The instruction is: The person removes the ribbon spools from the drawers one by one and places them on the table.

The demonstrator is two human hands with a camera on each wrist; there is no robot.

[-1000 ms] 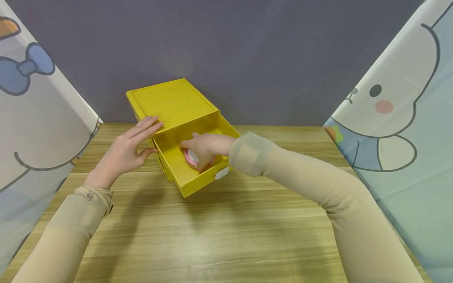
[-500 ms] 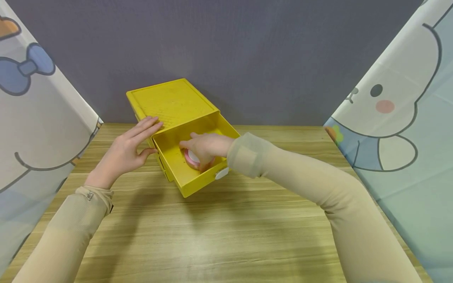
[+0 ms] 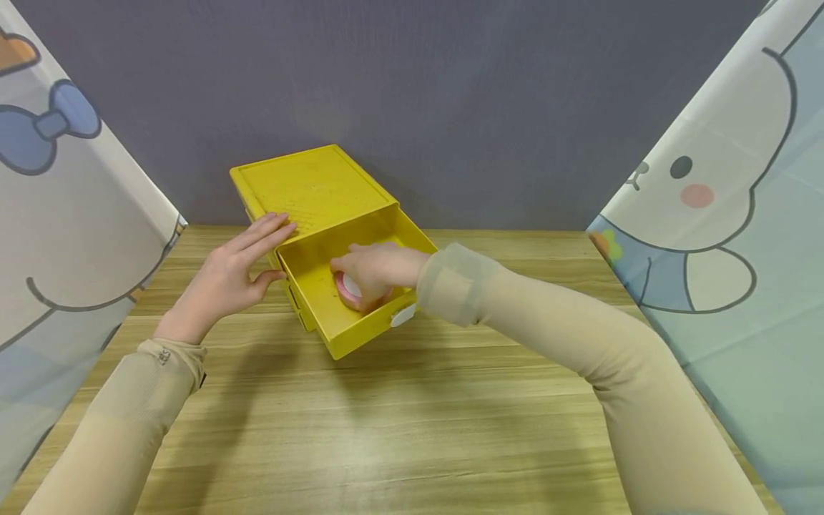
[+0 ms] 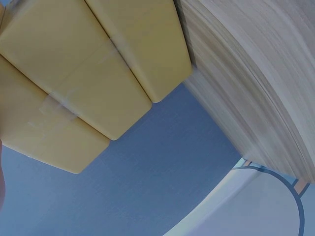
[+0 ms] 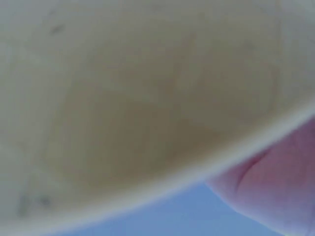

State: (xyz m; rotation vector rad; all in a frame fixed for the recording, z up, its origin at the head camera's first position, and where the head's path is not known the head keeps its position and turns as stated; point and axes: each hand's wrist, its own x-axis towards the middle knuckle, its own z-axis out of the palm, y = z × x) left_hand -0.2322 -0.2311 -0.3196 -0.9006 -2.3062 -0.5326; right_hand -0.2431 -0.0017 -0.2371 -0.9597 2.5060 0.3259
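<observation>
Right hand point(image 3: 375, 272): curled round the pink tape point(image 3: 348, 290) inside the drawer point(image 3: 360, 336).
Left hand point(image 3: 233, 268): straight-fingered on the box point(image 3: 322, 182), grasping nothing.
Tape risk: a loose pinch could drop it.

We see a wooden table point(image 3: 412, 436) – pale, streaked with grain – on it a yellow box point(image 3: 315, 186), set askew, its drawer point(image 3: 360, 335) jutting towards us.

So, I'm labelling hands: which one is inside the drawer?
The right hand, at the pink roll; the left hand is outside, resting against the box.
</observation>
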